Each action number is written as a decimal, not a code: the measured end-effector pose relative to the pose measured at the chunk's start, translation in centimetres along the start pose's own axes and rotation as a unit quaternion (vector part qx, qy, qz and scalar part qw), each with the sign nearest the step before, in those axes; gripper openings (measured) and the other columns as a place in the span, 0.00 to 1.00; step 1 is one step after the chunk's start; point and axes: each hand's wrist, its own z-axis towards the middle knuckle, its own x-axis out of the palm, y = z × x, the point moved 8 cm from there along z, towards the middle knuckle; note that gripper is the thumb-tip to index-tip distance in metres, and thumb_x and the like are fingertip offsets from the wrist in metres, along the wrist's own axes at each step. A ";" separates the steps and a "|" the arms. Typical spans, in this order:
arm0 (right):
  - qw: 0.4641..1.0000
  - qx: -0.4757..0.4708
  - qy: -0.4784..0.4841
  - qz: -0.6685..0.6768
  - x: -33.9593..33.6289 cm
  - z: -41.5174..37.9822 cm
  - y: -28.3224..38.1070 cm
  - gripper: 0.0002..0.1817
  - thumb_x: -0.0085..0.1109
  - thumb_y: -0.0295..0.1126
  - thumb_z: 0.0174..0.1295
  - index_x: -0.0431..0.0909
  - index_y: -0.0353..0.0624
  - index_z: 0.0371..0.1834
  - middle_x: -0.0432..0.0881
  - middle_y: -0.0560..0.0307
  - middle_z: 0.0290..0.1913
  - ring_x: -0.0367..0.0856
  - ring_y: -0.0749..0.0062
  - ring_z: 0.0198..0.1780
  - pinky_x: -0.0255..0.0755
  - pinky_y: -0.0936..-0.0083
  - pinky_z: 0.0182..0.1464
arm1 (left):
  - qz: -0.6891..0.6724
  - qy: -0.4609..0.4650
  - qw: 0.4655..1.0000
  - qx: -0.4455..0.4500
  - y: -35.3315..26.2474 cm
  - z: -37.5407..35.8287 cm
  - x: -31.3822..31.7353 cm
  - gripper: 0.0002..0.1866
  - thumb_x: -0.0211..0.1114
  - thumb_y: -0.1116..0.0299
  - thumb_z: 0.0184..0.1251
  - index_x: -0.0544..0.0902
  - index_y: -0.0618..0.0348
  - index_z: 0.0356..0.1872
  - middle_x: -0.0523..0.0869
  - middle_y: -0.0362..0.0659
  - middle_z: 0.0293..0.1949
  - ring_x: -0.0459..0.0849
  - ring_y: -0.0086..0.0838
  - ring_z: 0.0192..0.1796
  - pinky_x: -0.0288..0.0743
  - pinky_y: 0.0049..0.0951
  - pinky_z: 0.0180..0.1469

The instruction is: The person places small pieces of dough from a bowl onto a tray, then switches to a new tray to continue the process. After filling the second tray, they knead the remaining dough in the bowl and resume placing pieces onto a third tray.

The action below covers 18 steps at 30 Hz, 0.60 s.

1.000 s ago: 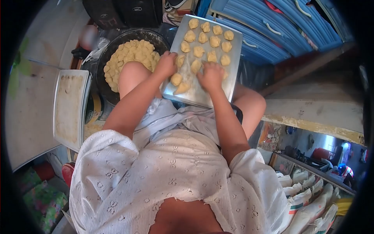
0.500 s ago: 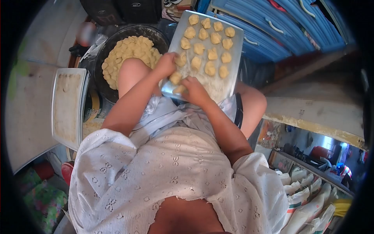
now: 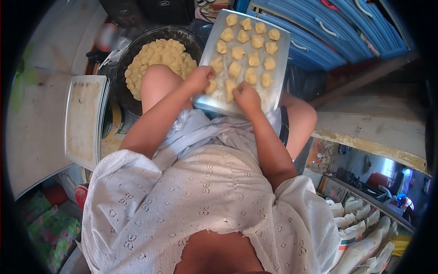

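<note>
On my lap lies a metal baking tray [image 3: 279, 59] with rows of rough yellow dough balls [image 3: 237, 53]. My left hand [image 3: 200, 79] is closed at the tray's left edge, its fingertips on a dough ball [image 3: 211, 86] in the nearest row. Beside it, my right hand [image 3: 247, 98] pinches the side of an upright, longish dough piece [image 3: 230, 91] resting on the tray. Curled fingers hide part of both grips. A big dark basin [image 3: 119, 77] left of the tray holds a heap of dough pieces [image 3: 159, 54].
Several stacked baking trays [image 3: 84, 121] lean at my left. Blue drawers [image 3: 315, 34] stand beyond the tray on the right, and black cases [image 3: 159, 18] behind the basin. A wooden ledge [image 3: 365, 128] and white packets [image 3: 358, 228] are to my right.
My right hand has moved up and right on the tray, and the dough piece at its fingers now stands in the nearest row. My left hand stays by the left edge.
</note>
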 end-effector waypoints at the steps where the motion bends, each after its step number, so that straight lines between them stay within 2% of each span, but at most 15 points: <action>1: 1.000 0.000 0.001 0.000 0.1 0.1 -0.4 0.16 0.55 0.43 0.51 0.75 0.43 0.36 0.81 0.45 0.32 0.80 0.49 0.37 0.71 0.57 0.39 | 0.091 -0.023 0.993 0.065 -0.7 0.0 0.1 0.19 0.59 0.86 0.42 0.79 0.61 0.39 0.79 0.46 0.32 0.80 0.36 0.33 0.74 0.28 0.39; 2: 1.000 -0.009 -0.007 0.014 0.1 0.2 -0.6 0.15 0.57 0.42 0.51 0.75 0.43 0.35 0.81 0.45 0.32 0.79 0.50 0.37 0.72 0.58 0.39 | 0.091 -0.023 0.993 0.065 -0.4 0.0 0.5 0.19 0.59 0.86 0.42 0.79 0.61 0.39 0.79 0.46 0.32 0.80 0.36 0.33 0.74 0.28 0.39; 4: 0.999 -0.018 -0.017 0.028 0.2 0.1 -0.8 0.15 0.58 0.42 0.50 0.76 0.42 0.33 0.81 0.45 0.32 0.79 0.50 0.37 0.72 0.59 0.38 | 0.139 -0.131 0.976 0.103 -1.0 -0.4 -0.7 0.15 0.63 0.81 0.43 0.79 0.61 0.37 0.80 0.50 0.31 0.80 0.44 0.35 0.74 0.34 0.41; 5: 0.996 -0.040 -0.055 0.057 -0.3 -0.1 -0.4 0.15 0.59 0.41 0.50 0.76 0.42 0.34 0.81 0.45 0.32 0.79 0.50 0.37 0.72 0.61 0.38 | 0.139 -0.131 0.976 0.104 -1.0 -0.3 -0.8 0.15 0.63 0.81 0.43 0.79 0.61 0.37 0.80 0.50 0.31 0.80 0.44 0.35 0.74 0.34 0.41; 7: 0.990 -0.062 -0.094 0.086 -0.8 -0.7 0.2 0.15 0.61 0.41 0.50 0.75 0.42 0.35 0.80 0.45 0.31 0.79 0.50 0.37 0.72 0.62 0.38 | 0.178 -0.053 0.982 -0.043 1.2 0.1 -0.3 0.12 0.65 0.75 0.45 0.79 0.62 0.35 0.81 0.51 0.31 0.80 0.44 0.37 0.73 0.36 0.41; 10: 0.991 -0.077 -0.062 0.096 -0.4 -1.2 1.4 0.18 0.63 0.40 0.50 0.73 0.42 0.39 0.81 0.44 0.31 0.79 0.49 0.36 0.72 0.62 0.37 | 0.132 -0.024 0.989 -0.069 0.7 -0.5 -0.1 0.12 0.66 0.71 0.47 0.78 0.62 0.34 0.81 0.53 0.30 0.80 0.44 0.38 0.72 0.37 0.41; 14: 0.995 -0.060 -0.049 0.059 0.9 -1.0 1.5 0.17 0.61 0.39 0.52 0.74 0.42 0.42 0.81 0.44 0.31 0.80 0.47 0.35 0.73 0.59 0.37 | 0.124 -0.090 0.987 -0.041 -1.0 -0.9 -0.8 0.11 0.67 0.72 0.47 0.78 0.63 0.33 0.81 0.52 0.30 0.80 0.46 0.37 0.72 0.38 0.39; 16: 0.995 -0.062 -0.054 0.061 0.8 -0.8 1.8 0.17 0.60 0.39 0.53 0.74 0.43 0.42 0.82 0.43 0.30 0.81 0.46 0.34 0.73 0.58 0.37 | 0.166 -0.055 0.985 0.007 -0.8 -0.7 0.2 0.10 0.65 0.72 0.49 0.79 0.64 0.32 0.79 0.53 0.30 0.79 0.47 0.37 0.72 0.40 0.39; 18: 0.997 -0.073 -0.024 0.008 0.7 -1.1 2.3 0.16 0.59 0.39 0.54 0.75 0.45 0.44 0.81 0.43 0.34 0.80 0.45 0.37 0.73 0.58 0.39 | 0.178 -0.055 0.982 0.018 -0.3 -0.6 0.9 0.09 0.63 0.71 0.50 0.79 0.64 0.32 0.79 0.53 0.32 0.79 0.47 0.37 0.72 0.40 0.40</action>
